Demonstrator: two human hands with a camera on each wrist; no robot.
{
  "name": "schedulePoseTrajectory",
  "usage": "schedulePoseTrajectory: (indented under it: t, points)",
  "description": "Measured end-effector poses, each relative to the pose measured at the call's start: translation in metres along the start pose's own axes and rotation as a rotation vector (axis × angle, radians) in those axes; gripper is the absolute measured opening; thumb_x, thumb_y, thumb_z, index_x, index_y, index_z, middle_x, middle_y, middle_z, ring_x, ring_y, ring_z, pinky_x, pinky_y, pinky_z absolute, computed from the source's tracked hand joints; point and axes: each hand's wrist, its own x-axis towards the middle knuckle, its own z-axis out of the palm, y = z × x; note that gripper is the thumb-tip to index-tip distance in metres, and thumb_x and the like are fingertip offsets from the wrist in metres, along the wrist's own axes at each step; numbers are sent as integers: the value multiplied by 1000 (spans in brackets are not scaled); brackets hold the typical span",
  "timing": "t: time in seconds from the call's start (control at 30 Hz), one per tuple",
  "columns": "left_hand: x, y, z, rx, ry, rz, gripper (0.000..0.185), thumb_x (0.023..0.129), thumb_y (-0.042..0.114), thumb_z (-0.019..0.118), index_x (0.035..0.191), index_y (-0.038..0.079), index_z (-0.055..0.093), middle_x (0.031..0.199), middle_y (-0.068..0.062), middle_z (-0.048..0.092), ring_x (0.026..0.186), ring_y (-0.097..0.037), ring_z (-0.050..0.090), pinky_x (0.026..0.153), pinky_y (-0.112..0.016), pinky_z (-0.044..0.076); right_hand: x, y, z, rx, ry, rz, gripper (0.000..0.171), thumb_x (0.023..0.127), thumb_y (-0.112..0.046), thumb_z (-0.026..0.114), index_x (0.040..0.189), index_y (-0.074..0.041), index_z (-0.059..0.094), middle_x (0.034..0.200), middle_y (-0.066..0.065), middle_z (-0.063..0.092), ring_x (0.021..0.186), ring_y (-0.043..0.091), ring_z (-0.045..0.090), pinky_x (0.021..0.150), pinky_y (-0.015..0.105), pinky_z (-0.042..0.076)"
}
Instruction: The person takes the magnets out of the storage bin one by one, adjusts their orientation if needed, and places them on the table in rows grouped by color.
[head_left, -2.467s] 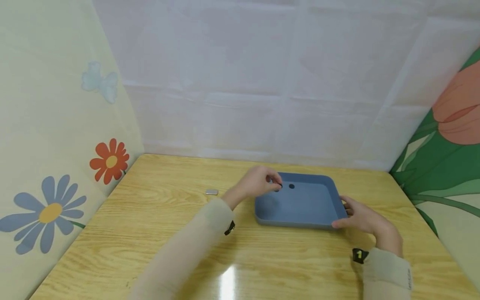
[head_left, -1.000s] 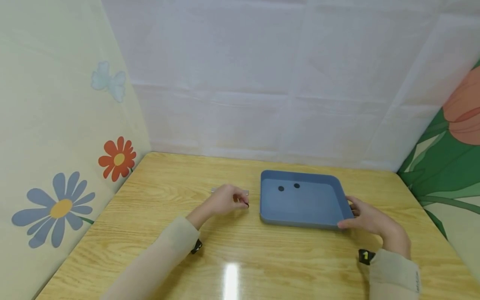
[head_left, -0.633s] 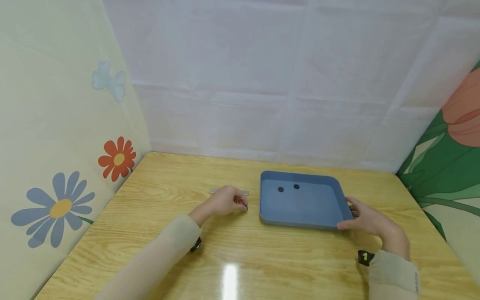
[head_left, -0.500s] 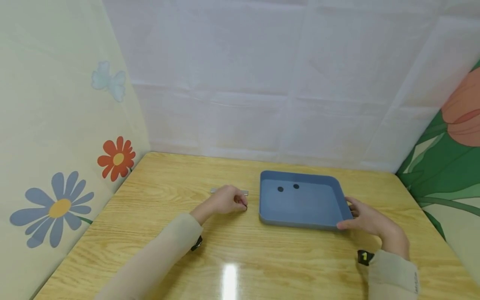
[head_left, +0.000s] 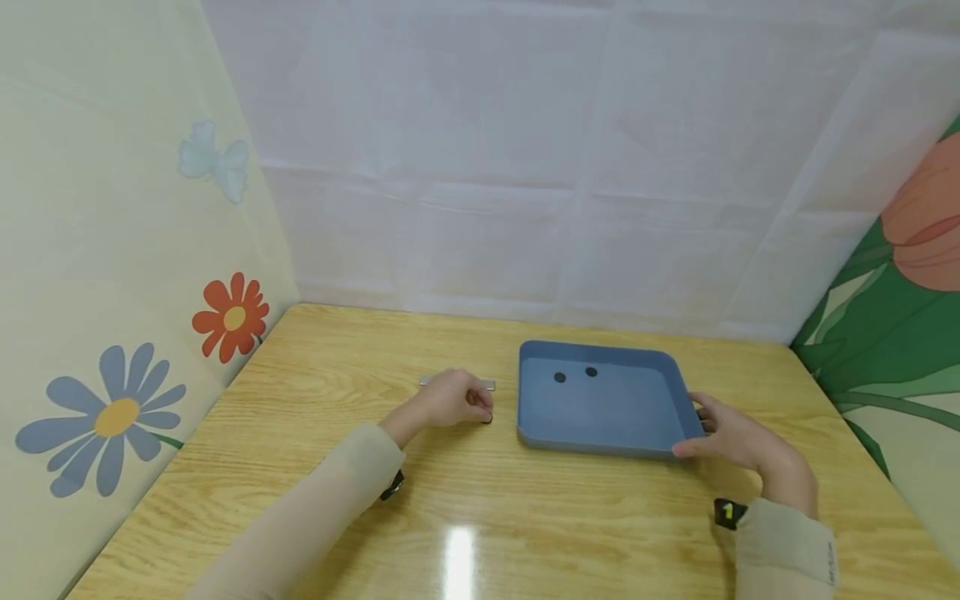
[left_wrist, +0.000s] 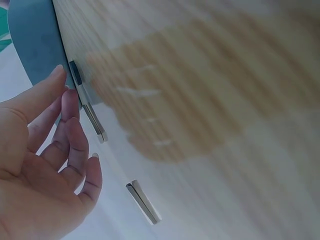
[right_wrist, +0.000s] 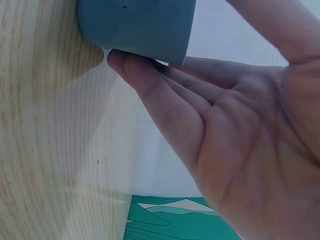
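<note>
A: What is the biggest thing in front of you?

B: The wooden table [head_left: 525, 517]. On its far right part sits your blue tray [head_left: 600, 408], a shallow box with rounded corners.

A: And what does it hold?

B: Two small black discs [head_left: 559, 377], side by side near its far left corner. The rest of its floor is bare blue.

A: Where are your hands?

B: Your right hand [head_left: 731, 437] is at the tray's near right corner, fingers straight and laid against the outside wall, thumb along the near edge. Your left hand [head_left: 450, 400] rests on the table just left of the tray, fingers curled, thumb and forefinger pinching a small black disc [head_left: 487, 417] against the wood.

A: Anything else?

B: Two flat metal bars [left_wrist: 142, 201] lie on the table just beyond your left hand; the nearer one [left_wrist: 94, 120] is close to your fingertips.
</note>
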Motion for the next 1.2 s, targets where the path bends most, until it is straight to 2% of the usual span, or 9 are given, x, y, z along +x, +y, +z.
schedulePoseTrajectory:
  t: [0.23,0.43,0.6,0.8,1.2]
  points:
    - [2,5,-4,-20,35,-20,13,92,19,79,102,11,79,95,2,77,82,-7,65,76,-25,55,-1,-1,0,4,-2,3,117,89,-47,79,161,9,6,153,47,29,138,63,37,105,67,45]
    - [9,17,-13,-25,56,18,16,94,20,76,108,11,79,98,1,76,85,-10,64,79,-30,55,0,0,-1,5,1,7,118,89,-48,79,161,9,6,154,47,28,139,63,36,105,68,45]
    - [17,29,-17,26,58,48,17,95,23,75,110,15,80,99,3,76,82,-8,62,76,-28,53,1,1,0,1,2,7,117,88,-48,79,161,9,7,154,47,30,138,62,38,104,67,45]
    - [27,45,-22,57,48,89,20,95,20,76,112,11,79,101,1,77,83,-12,63,78,-31,54,2,1,0,4,-1,9,118,88,-49,79,162,8,7,154,47,29,138,62,37,104,67,45]
    - [49,63,-19,107,43,128,22,94,22,77,113,12,79,106,0,77,93,-14,67,83,-32,56,2,1,0,8,-1,10,118,88,-49,80,162,8,8,154,46,30,139,61,38,105,66,45]
